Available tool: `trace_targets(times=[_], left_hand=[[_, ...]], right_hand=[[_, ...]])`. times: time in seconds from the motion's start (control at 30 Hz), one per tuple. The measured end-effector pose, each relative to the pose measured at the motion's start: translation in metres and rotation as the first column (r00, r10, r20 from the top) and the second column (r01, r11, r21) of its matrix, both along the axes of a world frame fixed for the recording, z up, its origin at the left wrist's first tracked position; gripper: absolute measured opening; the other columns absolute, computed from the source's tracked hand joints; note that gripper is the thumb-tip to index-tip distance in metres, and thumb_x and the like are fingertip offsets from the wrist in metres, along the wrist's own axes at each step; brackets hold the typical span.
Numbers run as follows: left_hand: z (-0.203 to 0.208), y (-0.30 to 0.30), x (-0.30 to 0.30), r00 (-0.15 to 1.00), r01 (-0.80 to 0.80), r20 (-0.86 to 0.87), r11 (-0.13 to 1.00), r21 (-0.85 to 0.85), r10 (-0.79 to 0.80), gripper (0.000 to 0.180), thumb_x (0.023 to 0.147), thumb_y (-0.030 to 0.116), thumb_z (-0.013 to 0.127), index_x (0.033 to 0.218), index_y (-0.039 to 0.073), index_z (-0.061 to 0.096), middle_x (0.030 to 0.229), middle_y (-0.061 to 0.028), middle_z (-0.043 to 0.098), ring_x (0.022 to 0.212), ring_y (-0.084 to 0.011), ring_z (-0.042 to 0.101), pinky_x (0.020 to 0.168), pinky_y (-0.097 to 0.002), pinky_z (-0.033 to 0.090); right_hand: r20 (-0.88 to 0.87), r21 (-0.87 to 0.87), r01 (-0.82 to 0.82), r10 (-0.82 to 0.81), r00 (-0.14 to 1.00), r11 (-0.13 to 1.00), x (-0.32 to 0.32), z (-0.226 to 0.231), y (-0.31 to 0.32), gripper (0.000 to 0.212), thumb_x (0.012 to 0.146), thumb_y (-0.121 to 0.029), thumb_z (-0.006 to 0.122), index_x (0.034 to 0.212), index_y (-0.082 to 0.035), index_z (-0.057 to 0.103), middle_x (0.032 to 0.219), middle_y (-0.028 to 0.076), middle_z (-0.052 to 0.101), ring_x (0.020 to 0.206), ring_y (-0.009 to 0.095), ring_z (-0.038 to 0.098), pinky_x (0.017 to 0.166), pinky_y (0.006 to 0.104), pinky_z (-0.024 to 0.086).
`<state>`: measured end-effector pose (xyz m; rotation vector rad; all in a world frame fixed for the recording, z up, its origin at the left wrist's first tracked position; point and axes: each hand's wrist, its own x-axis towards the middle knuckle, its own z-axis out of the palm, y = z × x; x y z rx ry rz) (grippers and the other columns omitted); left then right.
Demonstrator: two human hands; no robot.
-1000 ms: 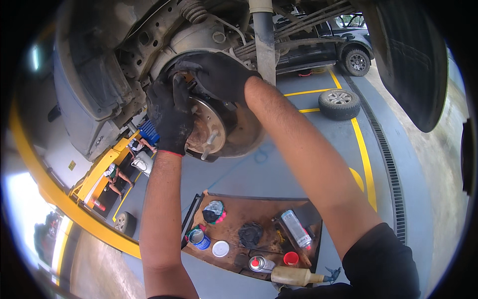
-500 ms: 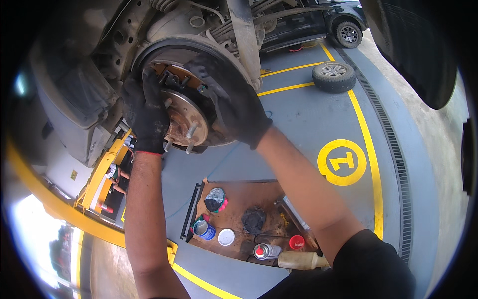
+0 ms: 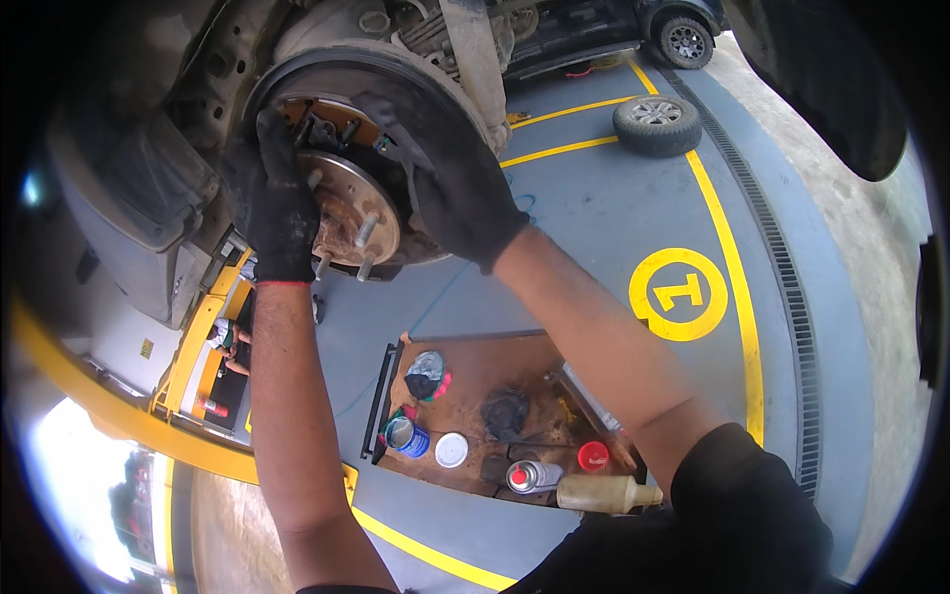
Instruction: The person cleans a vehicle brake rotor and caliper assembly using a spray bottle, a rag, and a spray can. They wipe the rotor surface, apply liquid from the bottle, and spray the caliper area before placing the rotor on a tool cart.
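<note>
In front of me is an open drum brake with a rusty wheel hub (image 3: pixel 341 233), its studs sticking out. Black gloves cover both hands. My left hand (image 3: pixel 272 198) is closed around the left side of the brake, its fingers up along a brake shoe. On the opposite side, my right hand (image 3: pixel 440 173) is curled round the other shoe, fingertips near the top. Between the hands a brown brake shoe (image 3: pixel 361 127) and small metal parts show above the hub. A dark round backing plate (image 3: pixel 327 71) stands behind. The gloves hide much of both shoes.
Below is a brown-topped work cart (image 3: pixel 475 361) with a blue can (image 3: pixel 406 437), a white lid (image 3: pixel 451 450), a spray can (image 3: pixel 532 476), a red cap (image 3: pixel 593 456), a pale bottle (image 3: pixel 606 493) and dark rags (image 3: pixel 505 413). A wheel (image 3: pixel 657 126) lies on the floor. A yellow lift arm (image 3: pixel 129 411) is left.
The view has shifted a little, so brake and hands sit slightly higher and further left in the picture. Both hands stay on the brake's sides.
</note>
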<state>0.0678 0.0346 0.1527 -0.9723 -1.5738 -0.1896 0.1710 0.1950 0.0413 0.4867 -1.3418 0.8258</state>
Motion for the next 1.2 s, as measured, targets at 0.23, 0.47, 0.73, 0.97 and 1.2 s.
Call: trace_targets(times=[0.23, 0.47, 0.73, 0.97, 1.2], left_hand=[[-0.004, 0.017, 0.014, 0.965, 0.217, 0.101, 0.954, 0.208, -0.242, 0.033, 0.103, 0.023, 0.049, 0.129, 0.005, 0.058, 0.121, -0.0205, 0.059, 0.112, -0.0389, 0.054, 0.097, -0.0464, 0.041], [-0.002, 0.0, 0.007, 0.991, 0.13, 0.001, 0.983, 0.132, -0.131, 0.044, 0.104, 0.036, 0.046, 0.13, 0.002, 0.056, 0.126, -0.0223, 0.056, 0.114, -0.039, 0.052, 0.101, -0.0469, 0.039], [0.001, 0.022, 0.013, 0.979, 0.157, 0.099, 0.966, 0.207, -0.18, 0.041, 0.103, 0.027, 0.051, 0.14, 0.008, 0.049, 0.134, -0.0247, 0.051, 0.124, -0.0422, 0.048, 0.105, -0.0491, 0.038], [-0.001, -0.009, -0.015, 0.988, 0.146, -0.052, 0.988, 0.046, -0.143, 0.056, 0.093, 0.014, 0.064, 0.144, 0.007, 0.043, 0.132, -0.0221, 0.054, 0.119, -0.0406, 0.052, 0.102, -0.0492, 0.04], [0.001, -0.003, -0.013, 0.932, 0.277, 0.196, 0.948, 0.158, -0.305, 0.06, 0.095, 0.039, 0.056, 0.143, 0.005, 0.044, 0.133, -0.0167, 0.054, 0.123, -0.0307, 0.054, 0.092, -0.0399, 0.051]], right_hand=[[-0.114, 0.082, 0.203, -0.193, 0.974, 0.976, -0.001, -0.01, 0.014, 0.054, 0.089, -0.001, 0.05, 0.14, -0.016, 0.052, 0.142, 0.015, 0.052, 0.128, 0.037, 0.053, 0.11, 0.0469, 0.043], [0.498, 0.532, 0.113, -0.418, 0.76, 0.839, 0.013, 0.127, -0.001, 0.041, 0.092, -0.007, 0.05, 0.132, -0.01, 0.059, 0.128, 0.017, 0.063, 0.118, 0.033, 0.061, 0.102, 0.044, 0.049], [-0.202, -0.056, 0.161, -0.17, 0.965, 0.985, -0.005, -0.031, 0.0, 0.044, 0.092, -0.004, 0.046, 0.133, -0.013, 0.059, 0.133, 0.013, 0.059, 0.127, 0.034, 0.054, 0.107, 0.0451, 0.045], [-0.086, -0.033, 0.059, -0.062, 0.994, 0.998, -0.003, 0.011, -0.003, 0.047, 0.092, -0.003, 0.049, 0.138, -0.011, 0.052, 0.134, 0.019, 0.055, 0.126, 0.041, 0.052, 0.109, 0.0504, 0.039], [-0.189, -0.083, 0.157, -0.17, 0.967, 0.984, -0.013, -0.021, -0.001, 0.054, 0.086, 0.003, 0.053, 0.139, -0.004, 0.048, 0.138, 0.02, 0.05, 0.131, 0.042, 0.048, 0.112, 0.0499, 0.037]])
